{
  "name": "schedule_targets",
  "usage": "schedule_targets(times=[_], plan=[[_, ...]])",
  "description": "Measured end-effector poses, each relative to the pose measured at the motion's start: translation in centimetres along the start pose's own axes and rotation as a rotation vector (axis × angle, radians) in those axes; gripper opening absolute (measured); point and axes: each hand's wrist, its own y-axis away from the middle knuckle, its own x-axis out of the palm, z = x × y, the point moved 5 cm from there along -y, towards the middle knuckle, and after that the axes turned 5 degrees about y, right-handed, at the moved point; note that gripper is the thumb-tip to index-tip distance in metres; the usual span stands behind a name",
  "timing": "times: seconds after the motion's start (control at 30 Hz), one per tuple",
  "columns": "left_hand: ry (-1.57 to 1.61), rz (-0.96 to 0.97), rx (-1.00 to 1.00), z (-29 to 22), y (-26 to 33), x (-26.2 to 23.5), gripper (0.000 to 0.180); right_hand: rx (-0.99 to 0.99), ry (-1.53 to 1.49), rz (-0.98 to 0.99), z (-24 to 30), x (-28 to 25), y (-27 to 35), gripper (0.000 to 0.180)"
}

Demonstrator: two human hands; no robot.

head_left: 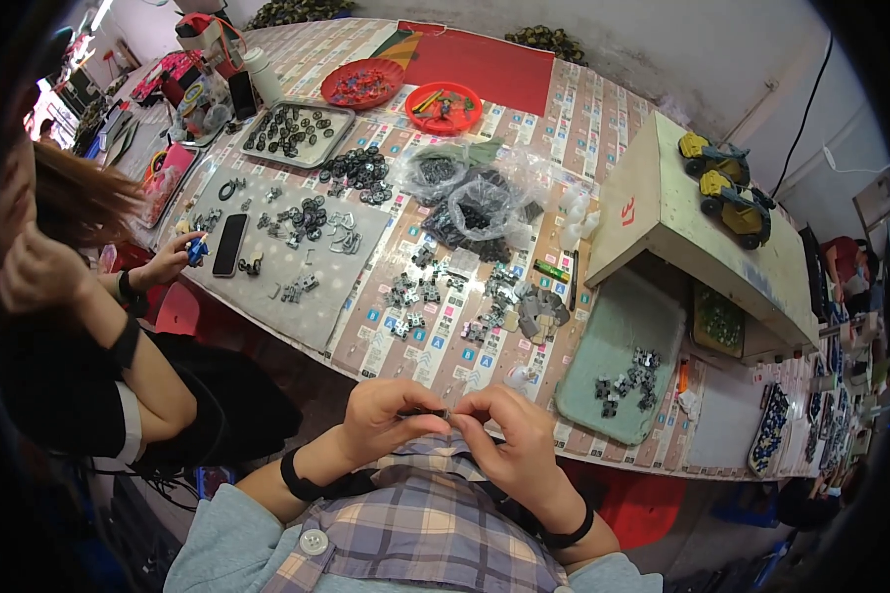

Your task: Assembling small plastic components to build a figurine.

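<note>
Small dark part [435,412] is pinched between the fingertips of the left hand [391,415] and right hand [509,435], held above the lap just short of the table [445,356] edge. A fitting step appears to be in hand; steady, aligned pressure would be called for next.

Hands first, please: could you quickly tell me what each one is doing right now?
Left hand: fingers pinched on a small dark part.
Right hand: pinching the same part's other end.
</note>
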Motion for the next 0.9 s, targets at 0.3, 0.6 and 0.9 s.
schedule_targets(times=[0.3,0.6,0.9], plan=[[0.233,-0.019,-0.149,1.3,0.2,0.4,0.02,0.098,-0.11,0.035,-0.9,0.3,-0.2,0.009],[0.036,-0.008,-0.097,0.6,-0.4,0.0,0.02,0.103,-0.074,0.039,-1.1,0.3,-0.4,0.01],[-0.043,0.012,-0.017,0.6,-0.4,-0.1,0.019,0.252,-0.324,0.12,-2.4,1.1,0.0,0.01]])
